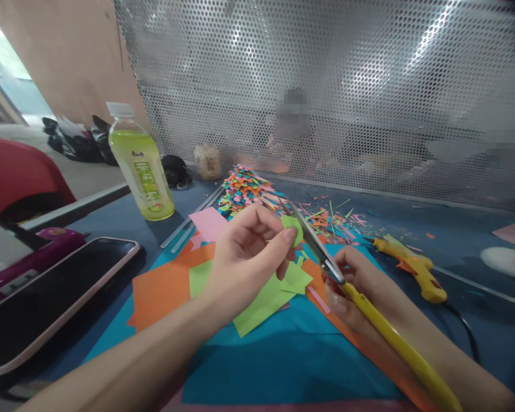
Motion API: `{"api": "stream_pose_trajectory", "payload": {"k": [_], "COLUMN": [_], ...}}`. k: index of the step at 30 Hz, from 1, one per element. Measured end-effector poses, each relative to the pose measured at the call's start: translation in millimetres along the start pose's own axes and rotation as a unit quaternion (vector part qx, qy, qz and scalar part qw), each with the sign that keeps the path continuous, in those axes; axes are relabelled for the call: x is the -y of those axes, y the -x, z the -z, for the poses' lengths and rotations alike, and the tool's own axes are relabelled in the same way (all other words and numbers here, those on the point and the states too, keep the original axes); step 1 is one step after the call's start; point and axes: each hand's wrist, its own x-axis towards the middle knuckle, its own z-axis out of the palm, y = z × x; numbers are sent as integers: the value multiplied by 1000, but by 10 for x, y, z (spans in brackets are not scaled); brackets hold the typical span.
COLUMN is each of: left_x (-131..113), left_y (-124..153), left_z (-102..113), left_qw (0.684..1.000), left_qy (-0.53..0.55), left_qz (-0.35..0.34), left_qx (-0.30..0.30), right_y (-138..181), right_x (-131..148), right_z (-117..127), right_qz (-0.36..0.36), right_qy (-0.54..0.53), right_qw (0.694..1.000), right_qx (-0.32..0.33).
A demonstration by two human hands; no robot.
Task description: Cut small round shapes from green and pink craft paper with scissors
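Between thumb and fingers, my left hand (253, 246) pinches a small rounded piece of green paper (292, 230). My right hand (356, 286) is closed around scissors with yellow handles (386, 332). Their narrow blades (311, 234) point up and away, just right of the green piece, and look slightly parted; whether they touch the paper I cannot tell. Beneath the hands lie green paper sheets (257, 315), an orange sheet (161, 292), a pink sheet (209, 224) and a large blue sheet (283, 366). Part of my right hand's grip is hidden by the handle.
Paper scraps are heaped (244, 189) at the back, with loose strips (335, 223) beside them. A yellow glue gun (412, 266) lies right. On the left are a drink bottle (141, 166) and a phone (64, 297). A perforated metal panel (326, 68) closes the back.
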Motion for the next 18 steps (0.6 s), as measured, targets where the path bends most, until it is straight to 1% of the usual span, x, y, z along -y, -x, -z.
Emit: {"api": "stream_pose_trajectory", "payload": {"k": [10, 14, 18], "left_x": [6, 13, 8], "left_y": [7, 0, -9], "left_z": [0, 2, 11], "left_qw": [1000, 1000, 1000], "left_qy": [0, -1, 3], "left_qz": [-7, -12, -10], "left_qx": [4, 6, 0], "right_y": [1, 9, 0], "right_x": [-6, 8, 5], "right_z": [4, 9, 35], "right_qz": [3, -10, -6], "right_qy": [-11, -24, -14], "right_qw": [1000, 1000, 1000], "right_qx": [-1, 8, 3]}}
